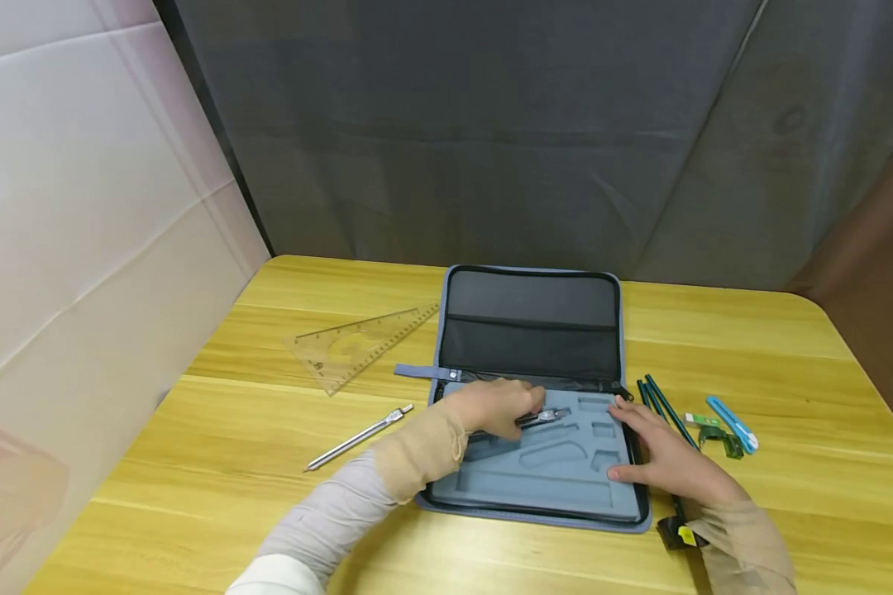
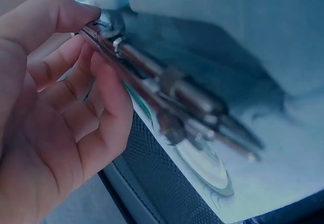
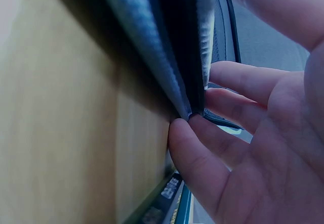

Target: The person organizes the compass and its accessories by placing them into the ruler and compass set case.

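My left hand (image 1: 497,405) pinches a metal drawing compass (image 1: 545,417) between thumb and fingers, low over the blue-grey foam insert (image 1: 521,487) of an unzipped case. In the left wrist view the compass (image 2: 167,85) lies slantwise, its legs close together and points away from the palm. The foam has shaped hollows, several of them bare. At the case's right edge rests my right hand (image 1: 670,459), fingers spread and the thumb over the foam. In the right wrist view its fingertips (image 3: 185,133) touch the side of the case (image 3: 152,42).
Left of the case lie a clear set square (image 1: 353,343) and a silver pen-like tool (image 1: 357,440). To the right are dark green pencils (image 1: 668,409), an eraser (image 1: 699,420), a green sharpener (image 1: 722,440), a blue cutter (image 1: 733,423) and a black item with a yellow label (image 1: 677,535).
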`<state>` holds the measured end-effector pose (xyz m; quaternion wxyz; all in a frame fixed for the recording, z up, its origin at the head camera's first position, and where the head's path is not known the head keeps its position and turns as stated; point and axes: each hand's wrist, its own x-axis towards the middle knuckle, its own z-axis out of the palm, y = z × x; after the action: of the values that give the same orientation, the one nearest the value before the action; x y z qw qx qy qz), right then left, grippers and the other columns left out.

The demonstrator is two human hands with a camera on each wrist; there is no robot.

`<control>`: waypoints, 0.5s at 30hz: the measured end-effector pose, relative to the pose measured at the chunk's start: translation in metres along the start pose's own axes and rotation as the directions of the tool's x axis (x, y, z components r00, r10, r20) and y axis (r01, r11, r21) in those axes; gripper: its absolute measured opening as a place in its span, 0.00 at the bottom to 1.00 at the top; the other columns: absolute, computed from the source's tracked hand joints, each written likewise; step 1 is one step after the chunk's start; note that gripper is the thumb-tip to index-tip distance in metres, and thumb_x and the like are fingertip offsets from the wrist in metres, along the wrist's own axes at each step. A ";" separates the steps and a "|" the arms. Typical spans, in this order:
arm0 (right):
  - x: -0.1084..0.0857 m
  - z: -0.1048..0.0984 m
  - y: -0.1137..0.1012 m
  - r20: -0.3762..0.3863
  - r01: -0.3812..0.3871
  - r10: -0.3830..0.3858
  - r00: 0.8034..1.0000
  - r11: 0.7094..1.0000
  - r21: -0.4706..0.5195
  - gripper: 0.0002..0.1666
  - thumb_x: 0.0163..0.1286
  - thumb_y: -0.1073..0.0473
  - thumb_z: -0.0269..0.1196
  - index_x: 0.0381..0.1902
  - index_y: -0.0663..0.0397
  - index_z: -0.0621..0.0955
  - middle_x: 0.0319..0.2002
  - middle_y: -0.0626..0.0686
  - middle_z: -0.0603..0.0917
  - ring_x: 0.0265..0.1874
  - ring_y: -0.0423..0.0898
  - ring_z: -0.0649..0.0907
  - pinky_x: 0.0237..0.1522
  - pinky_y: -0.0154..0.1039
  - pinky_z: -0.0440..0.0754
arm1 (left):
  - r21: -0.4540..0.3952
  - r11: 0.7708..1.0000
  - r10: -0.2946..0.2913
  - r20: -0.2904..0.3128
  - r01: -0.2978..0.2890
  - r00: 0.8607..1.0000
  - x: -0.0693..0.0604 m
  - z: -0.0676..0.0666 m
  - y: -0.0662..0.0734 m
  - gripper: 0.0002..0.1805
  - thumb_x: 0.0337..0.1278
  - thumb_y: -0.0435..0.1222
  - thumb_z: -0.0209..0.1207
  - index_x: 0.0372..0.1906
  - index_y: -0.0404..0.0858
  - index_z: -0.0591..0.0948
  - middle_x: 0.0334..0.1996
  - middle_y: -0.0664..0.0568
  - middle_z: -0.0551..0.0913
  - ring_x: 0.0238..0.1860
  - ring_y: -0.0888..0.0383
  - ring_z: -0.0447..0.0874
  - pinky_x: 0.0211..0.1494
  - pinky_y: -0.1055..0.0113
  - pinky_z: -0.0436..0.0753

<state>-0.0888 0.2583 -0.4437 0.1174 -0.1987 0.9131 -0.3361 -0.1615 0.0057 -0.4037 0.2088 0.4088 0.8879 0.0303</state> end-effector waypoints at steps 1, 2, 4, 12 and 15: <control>0.000 0.000 0.000 -0.002 0.004 -0.004 1.000 1.000 0.000 0.50 0.52 0.45 0.67 0.64 0.68 0.61 0.65 0.70 0.54 0.61 0.70 0.55 0.52 0.65 0.64 | -0.002 1.000 -0.003 0.002 0.003 1.000 0.000 0.000 0.000 0.15 0.48 0.33 0.62 0.41 0.46 0.71 0.33 0.58 0.72 0.28 0.60 0.69 0.28 0.70 0.69; 0.000 0.000 -0.001 -0.002 0.007 -0.007 1.000 1.000 0.000 0.50 0.52 0.45 0.67 0.64 0.68 0.61 0.65 0.70 0.54 0.61 0.71 0.55 0.52 0.65 0.64 | -0.004 1.000 -0.004 0.003 0.004 1.000 0.001 0.000 0.000 0.15 0.48 0.33 0.62 0.41 0.46 0.71 0.33 0.58 0.71 0.27 0.60 0.68 0.27 0.70 0.68; 0.000 -0.001 -0.001 -0.003 0.008 -0.008 1.000 1.000 -0.001 0.49 0.52 0.46 0.67 0.64 0.68 0.62 0.65 0.70 0.54 0.61 0.71 0.55 0.52 0.66 0.63 | -0.006 1.000 0.000 0.005 0.000 1.000 0.001 0.000 0.000 0.15 0.48 0.33 0.61 0.40 0.45 0.71 0.32 0.58 0.71 0.27 0.60 0.68 0.27 0.70 0.68; 0.000 -0.001 0.000 -0.003 0.004 -0.004 1.000 1.000 -0.002 0.49 0.52 0.46 0.67 0.64 0.67 0.62 0.66 0.69 0.54 0.62 0.70 0.55 0.52 0.66 0.62 | 0.001 1.000 0.014 -0.011 -0.014 1.000 0.004 0.000 -0.001 0.14 0.46 0.30 0.60 0.39 0.45 0.71 0.32 0.58 0.72 0.29 0.60 0.68 0.29 0.70 0.68; 0.000 0.000 0.000 -0.003 0.003 -0.003 1.000 1.000 -0.002 0.49 0.52 0.46 0.68 0.64 0.67 0.62 0.65 0.69 0.54 0.62 0.71 0.55 0.52 0.66 0.62 | -0.004 1.000 0.007 -0.001 -0.007 1.000 0.004 0.000 -0.001 0.14 0.47 0.30 0.59 0.39 0.46 0.72 0.32 0.58 0.72 0.29 0.60 0.68 0.29 0.70 0.68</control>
<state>-0.0890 0.2586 -0.4436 0.1152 -0.1995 0.9133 -0.3358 -0.1648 0.0084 -0.4052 0.2090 0.4114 0.8865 0.0333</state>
